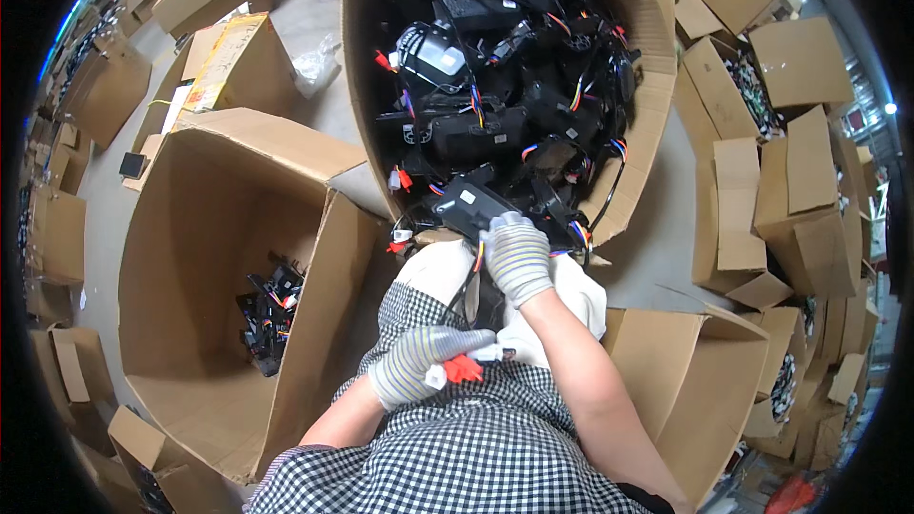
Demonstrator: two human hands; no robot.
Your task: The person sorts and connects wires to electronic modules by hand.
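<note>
My right hand [519, 255], in a striped knit glove, closes on the end of a black plastic module [472, 206] with a small white label. The module is at the near edge of a big carton heaped with similar black modules [481, 128] and coloured wires. Lower down, before my checked apron, my gloved left hand [416, 365] is closed on red and white cable connectors [464, 368]. Dark cable [472, 300] runs between my hands, with coloured wires [479, 255] beside the module. My fingertips partly hide what each hand grips.
The full carton's wall [657, 105] rises in front of me. At my left stands a deep open carton [190, 257] with a small pile of black wired parts [273, 314] at its bottom. Another open carton [705, 371] is at my right. More cartons crowd both sides.
</note>
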